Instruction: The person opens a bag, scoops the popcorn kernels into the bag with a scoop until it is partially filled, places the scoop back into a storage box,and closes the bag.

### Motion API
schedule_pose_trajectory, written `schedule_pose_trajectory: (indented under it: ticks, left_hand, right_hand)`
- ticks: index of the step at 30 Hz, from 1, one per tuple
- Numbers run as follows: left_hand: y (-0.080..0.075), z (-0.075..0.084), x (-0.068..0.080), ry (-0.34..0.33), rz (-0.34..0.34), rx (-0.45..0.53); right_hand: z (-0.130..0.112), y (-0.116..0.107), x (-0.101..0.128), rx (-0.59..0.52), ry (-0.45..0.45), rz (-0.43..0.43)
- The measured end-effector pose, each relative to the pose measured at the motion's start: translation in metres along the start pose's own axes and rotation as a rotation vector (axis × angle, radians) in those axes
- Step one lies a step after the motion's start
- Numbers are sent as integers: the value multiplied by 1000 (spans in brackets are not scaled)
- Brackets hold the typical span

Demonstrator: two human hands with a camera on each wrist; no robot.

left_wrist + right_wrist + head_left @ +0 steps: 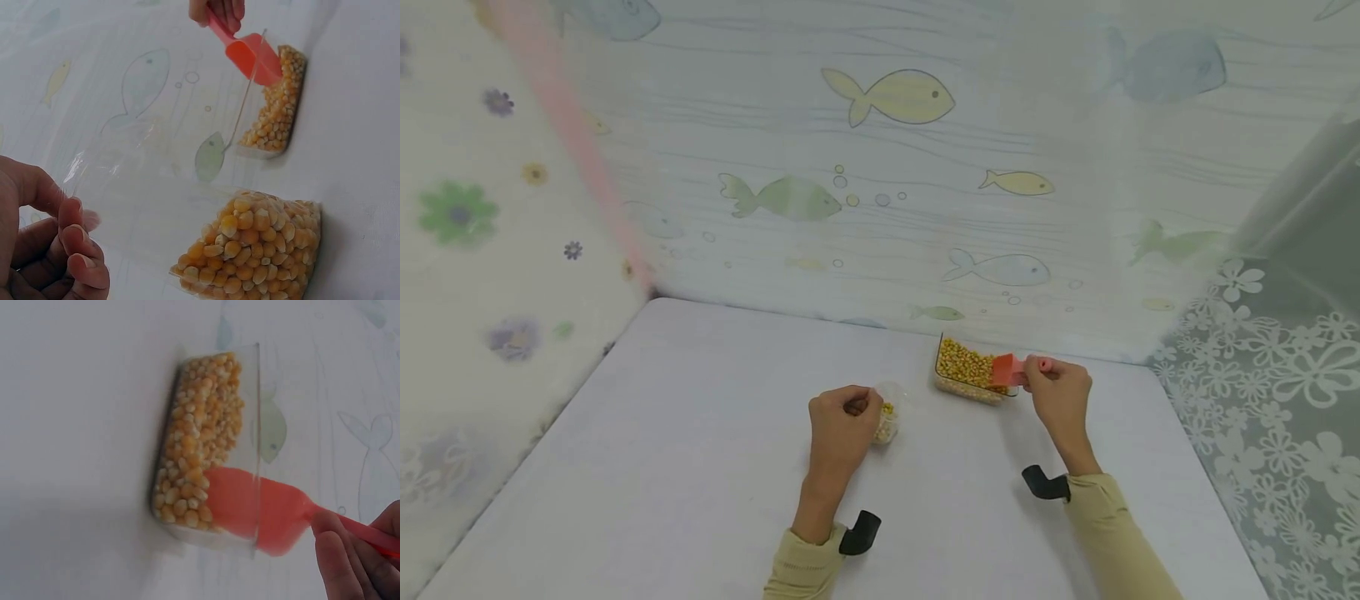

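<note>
holding a red scoop (1006, 369) by its handle with my right hand (1060, 398), i am dipping its bowl into the clear container (967, 369) of corn kernels (201, 441) at the back of the tabletop (700, 450). my left hand (841, 429) is pinching the open mouth of a clear plastic bag (250, 247), partly filled with kernels, standing just left of the container.
</note>
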State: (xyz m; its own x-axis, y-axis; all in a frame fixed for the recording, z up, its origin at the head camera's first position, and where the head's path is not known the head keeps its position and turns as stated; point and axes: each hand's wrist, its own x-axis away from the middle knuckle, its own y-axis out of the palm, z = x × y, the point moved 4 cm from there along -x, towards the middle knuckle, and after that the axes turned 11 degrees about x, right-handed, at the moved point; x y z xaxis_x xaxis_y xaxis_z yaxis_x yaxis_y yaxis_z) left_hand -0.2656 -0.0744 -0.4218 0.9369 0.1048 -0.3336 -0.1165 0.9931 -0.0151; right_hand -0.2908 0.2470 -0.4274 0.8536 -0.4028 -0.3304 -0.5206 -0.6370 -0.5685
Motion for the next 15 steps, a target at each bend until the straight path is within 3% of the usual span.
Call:
schedule_pose_trajectory:
  ticks: [9,15]
  left_hand:
    - [0,-1,1,1,2,-7]
    - [1,-2,1,-15,-2,-3]
  right_hand:
    - [34,12,-2,-283,362,-187]
    - [38,19,1,-463,513,-284]
